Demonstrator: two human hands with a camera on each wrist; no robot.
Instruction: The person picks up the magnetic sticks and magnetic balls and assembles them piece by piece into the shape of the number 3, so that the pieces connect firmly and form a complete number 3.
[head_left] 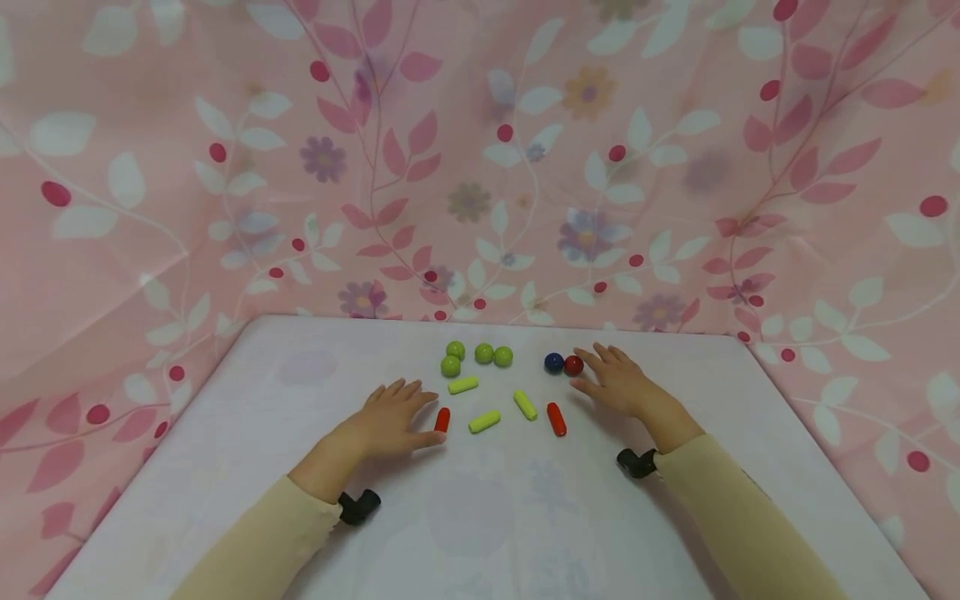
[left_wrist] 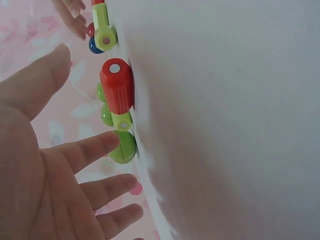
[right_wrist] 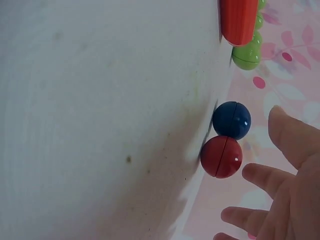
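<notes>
My left hand (head_left: 384, 423) is held above the table with fingers spread, its thumb and forefinger on either side of a short red rod (head_left: 442, 418) without gripping it. In the left wrist view that red rod (left_wrist: 117, 87) shows a pale round end. On the right, my other hand (head_left: 618, 383) also has its fingers spread, nearest to a glossy red ball (head_left: 573, 366) that touches a blue ball (head_left: 554, 362). Between the hands lie three yellow-green rods, one in the middle (head_left: 484, 421), and a second red rod (head_left: 557, 419). Both palms look bare.
Several green balls (head_left: 483, 353) sit in pairs toward the back of the white table (head_left: 480, 517). Behind the table's far edge hangs a pink floral cloth (head_left: 480, 167). Each wrist wears a black camera mount, the left one (head_left: 360, 507) close above the tabletop.
</notes>
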